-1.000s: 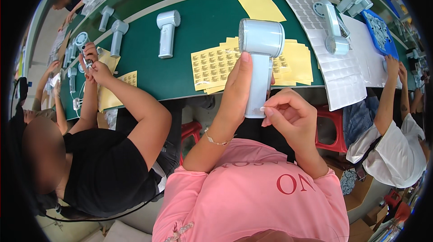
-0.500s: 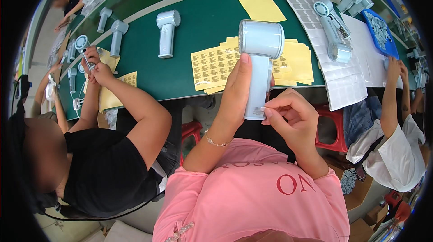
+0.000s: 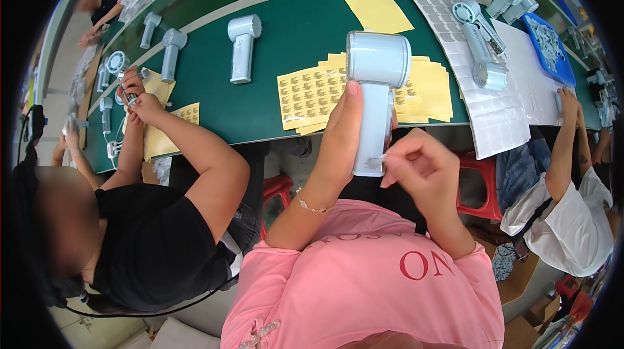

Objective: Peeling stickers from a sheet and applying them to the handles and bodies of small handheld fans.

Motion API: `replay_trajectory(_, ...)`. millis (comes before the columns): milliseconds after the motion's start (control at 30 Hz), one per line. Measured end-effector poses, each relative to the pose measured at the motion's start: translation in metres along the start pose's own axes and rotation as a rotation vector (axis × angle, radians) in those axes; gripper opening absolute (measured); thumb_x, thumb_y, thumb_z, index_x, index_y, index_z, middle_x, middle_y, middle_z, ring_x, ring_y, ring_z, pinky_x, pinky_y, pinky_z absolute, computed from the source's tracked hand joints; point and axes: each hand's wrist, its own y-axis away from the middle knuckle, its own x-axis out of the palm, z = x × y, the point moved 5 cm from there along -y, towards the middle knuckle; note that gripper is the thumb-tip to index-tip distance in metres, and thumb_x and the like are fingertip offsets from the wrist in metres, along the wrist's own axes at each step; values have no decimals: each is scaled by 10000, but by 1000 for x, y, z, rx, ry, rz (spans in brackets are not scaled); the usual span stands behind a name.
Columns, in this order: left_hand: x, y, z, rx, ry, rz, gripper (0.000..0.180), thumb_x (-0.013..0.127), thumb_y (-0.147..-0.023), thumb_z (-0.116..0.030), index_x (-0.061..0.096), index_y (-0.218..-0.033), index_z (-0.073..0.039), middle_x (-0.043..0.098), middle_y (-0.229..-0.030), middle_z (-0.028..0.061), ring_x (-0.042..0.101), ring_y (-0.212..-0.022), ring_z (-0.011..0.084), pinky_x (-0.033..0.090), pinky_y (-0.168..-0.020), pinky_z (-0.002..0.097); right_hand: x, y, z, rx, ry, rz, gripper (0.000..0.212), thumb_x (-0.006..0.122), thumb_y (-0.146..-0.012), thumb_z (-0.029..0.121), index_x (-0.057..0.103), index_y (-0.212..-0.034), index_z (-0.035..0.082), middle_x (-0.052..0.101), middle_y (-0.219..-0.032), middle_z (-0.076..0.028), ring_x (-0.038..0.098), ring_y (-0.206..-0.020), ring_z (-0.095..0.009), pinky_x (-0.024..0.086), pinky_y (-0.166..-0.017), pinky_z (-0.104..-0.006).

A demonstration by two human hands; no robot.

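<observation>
My left hand (image 3: 342, 131) is wrapped around the handle of a pale blue handheld fan (image 3: 372, 121), its thumb along the handle's left side. The fan stands nearly upright in front of my chest, with its round head at the top. Small dark print (image 3: 372, 163) shows near the handle's bottom end. Beside that end, my right hand (image 3: 419, 164) is closed in a pinch, thumb and forefinger at the handle's lower right edge. Whatever lies between those fingertips is too small to name. Behind the fan, yellow sheets (image 3: 305, 99) with rows of small printed labels lie on the green table (image 3: 286, 37).
Another pale blue fan (image 3: 244, 47) stands farther left. To the right are a white-and-grey sheet (image 3: 487, 112), more fans (image 3: 489, 75) and a blue tray (image 3: 549, 50) of small parts. A co-worker in black (image 3: 162, 232) works at left, another in white (image 3: 565, 219) at right.
My right fingertips have shifted slightly right and down at the handle's bottom, showing more of the dark print. The fan stays in my left hand, almost unmoved.
</observation>
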Motion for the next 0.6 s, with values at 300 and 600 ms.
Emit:
replay_trajectory(300,1,-1,0,-53,23,4,609,187,-942,-525,500,-1095,-26,535,-672,44,483,-516,82,406,-454,208,12,25,25,-852,750,296,107,649,-698,-2,590,-788,1,543,-1188,-170,519,-1127,-302,414,-944,-431)
replay_trajectory(600,-2,-1,2,-76,18,15,587,228,-930,-550,523,-1001,-47,566,-714,56,525,-572,101,442,-518,230,8,19,-3,-758,581,390,103,609,-723,-32,555,-797,14,540,-1190,-166,472,-1180,-303,349,-1005,-456)
